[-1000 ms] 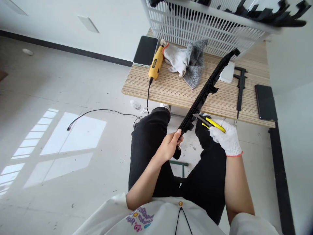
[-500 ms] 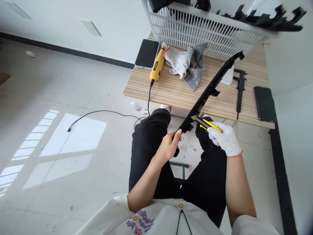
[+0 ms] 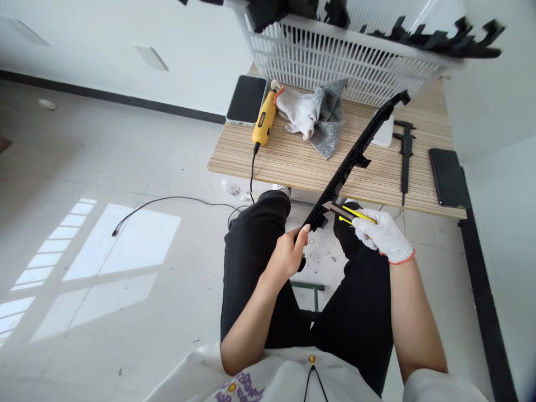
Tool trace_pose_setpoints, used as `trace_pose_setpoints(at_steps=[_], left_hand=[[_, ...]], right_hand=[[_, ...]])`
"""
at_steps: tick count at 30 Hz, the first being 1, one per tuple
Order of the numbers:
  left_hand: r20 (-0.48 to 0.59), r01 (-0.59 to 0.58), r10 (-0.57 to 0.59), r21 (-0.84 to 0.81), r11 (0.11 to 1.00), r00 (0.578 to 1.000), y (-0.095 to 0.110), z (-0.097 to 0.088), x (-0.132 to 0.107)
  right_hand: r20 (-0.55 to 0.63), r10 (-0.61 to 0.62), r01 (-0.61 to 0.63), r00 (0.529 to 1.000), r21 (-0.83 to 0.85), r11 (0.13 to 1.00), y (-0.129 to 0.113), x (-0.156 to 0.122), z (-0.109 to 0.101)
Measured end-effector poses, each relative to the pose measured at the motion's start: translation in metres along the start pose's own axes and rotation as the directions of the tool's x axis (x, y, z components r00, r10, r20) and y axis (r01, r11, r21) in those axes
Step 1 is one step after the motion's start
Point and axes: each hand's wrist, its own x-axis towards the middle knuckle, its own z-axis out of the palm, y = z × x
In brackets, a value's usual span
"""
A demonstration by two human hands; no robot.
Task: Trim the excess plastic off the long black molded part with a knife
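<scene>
Striped wood table (image 3: 293, 159), white basket (image 3: 347, 56), pale floor (image 3: 104, 167), white wall (image 3: 146, 33)

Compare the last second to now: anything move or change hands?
Little. The gloved right hand slid the yellow utility knife slightly down the long black plastic strip, toward the bare left hand. Both grips unchanged: left on the strip's lower end, right on the knife. Items on the wooden table stayed put.

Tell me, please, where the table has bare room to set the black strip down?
Bare wood table runs along the near edge, between the yellow tool with its cord and the caliper. The back is crowded: phone, gloves, basket. The right end holds a dark phone.
</scene>
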Motion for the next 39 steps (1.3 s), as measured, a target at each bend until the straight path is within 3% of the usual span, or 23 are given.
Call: trace_pose_setpoints(at_steps=[13,30,35,39], left_hand=[[-0.029,-0.036,0.037,0.030,0.999,0.999,-0.003,0.001,0.003],[-0.039,-0.051,0.056,0.125,0.991,0.998,0.000,-0.001,0.002],[-0.017,-0.019,0.020,0.036,0.999,1.000,0.001,-0.001,0.001],[0.001,-0.013,0.013,-0.003,1.000,1.000,0.003,-0.001,-0.001]], right_hand=[[0.069,0.002,0.002,0.998,-0.058,0.998,-0.010,0.004,-0.006],[0.204,0.059,-0.048,0.977,-0.059,0.997,-0.001,0.019,-0.021],[0.153,-0.033,0.024,0.988,0.060,0.998,0.005,0.017,-0.023],[0.077,-0.071,0.067,0.995,0.060,0.996,0.006,0.013,-0.018]])
